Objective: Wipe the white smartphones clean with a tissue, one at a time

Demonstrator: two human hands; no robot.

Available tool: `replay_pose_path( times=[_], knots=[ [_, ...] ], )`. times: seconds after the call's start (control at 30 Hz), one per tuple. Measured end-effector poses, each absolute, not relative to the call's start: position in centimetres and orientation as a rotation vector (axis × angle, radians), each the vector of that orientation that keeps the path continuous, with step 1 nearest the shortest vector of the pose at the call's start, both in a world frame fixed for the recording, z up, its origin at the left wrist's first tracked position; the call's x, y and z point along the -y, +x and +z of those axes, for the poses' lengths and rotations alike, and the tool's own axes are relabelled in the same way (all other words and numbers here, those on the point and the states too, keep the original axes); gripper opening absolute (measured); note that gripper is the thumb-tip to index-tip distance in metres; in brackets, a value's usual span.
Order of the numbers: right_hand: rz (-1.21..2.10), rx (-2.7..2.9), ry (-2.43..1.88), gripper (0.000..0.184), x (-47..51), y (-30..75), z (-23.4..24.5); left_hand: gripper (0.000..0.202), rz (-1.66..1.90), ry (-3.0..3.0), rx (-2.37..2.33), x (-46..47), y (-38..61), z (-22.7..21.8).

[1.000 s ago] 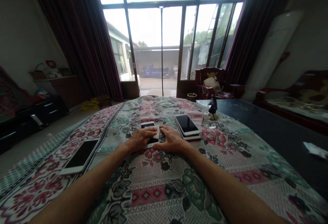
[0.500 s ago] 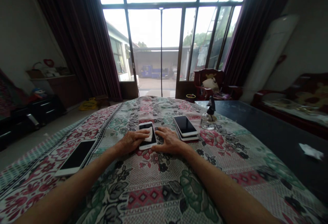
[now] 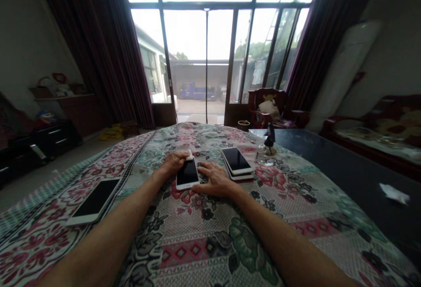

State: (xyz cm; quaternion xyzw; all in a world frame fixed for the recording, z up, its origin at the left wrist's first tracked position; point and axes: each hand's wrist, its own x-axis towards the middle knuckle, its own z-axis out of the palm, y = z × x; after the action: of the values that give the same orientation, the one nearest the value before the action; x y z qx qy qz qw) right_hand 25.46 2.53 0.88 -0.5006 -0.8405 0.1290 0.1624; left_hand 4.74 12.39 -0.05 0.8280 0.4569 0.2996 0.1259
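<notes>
A white smartphone (image 3: 187,175) with a dark screen lies face up on the flowered tablecloth. My left hand (image 3: 176,163) is closed on a folded white tissue (image 3: 190,155), pressed against the phone's far end. At the phone's right side, my right hand (image 3: 215,179) holds it in place, with the thumb at the near corner and the fingers along the edge. To the right of that hand is a stack of phones (image 3: 237,162), a white one with a dark screen on top. Another white device (image 3: 94,201) with a dark screen lies at the left, beyond my left forearm.
A clear spray bottle (image 3: 267,149) with a black nozzle stands behind the stacked phones. Crumpled white paper (image 3: 394,193) lies on the dark tabletop (image 3: 338,164) at the right. The patterned tablecloth (image 3: 197,234) covers the surface under my arms. Beyond are a wooden armchair (image 3: 266,105) and glass doors.
My left hand has moved away from me with the tissue, from the middle of the screen to the phone's far end. More of the screen shows. My right hand remains at the phone's edge.
</notes>
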Motion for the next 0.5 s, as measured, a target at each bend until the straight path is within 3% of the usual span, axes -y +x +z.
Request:
replay_pose_path(
  times=[0.2,0.5],
  knots=[
    [0.325,2.371,-1.403,0.083,-2.7,25.3,0.2,0.040,0.845,2.503,-1.314,-9.8,4.4,-0.5],
    [0.176,2.322,-1.330,0.070,-1.9,25.1,-0.2,0.038,0.832,2.578,-1.039,-5.0,2.9,-0.7]
  ],
)
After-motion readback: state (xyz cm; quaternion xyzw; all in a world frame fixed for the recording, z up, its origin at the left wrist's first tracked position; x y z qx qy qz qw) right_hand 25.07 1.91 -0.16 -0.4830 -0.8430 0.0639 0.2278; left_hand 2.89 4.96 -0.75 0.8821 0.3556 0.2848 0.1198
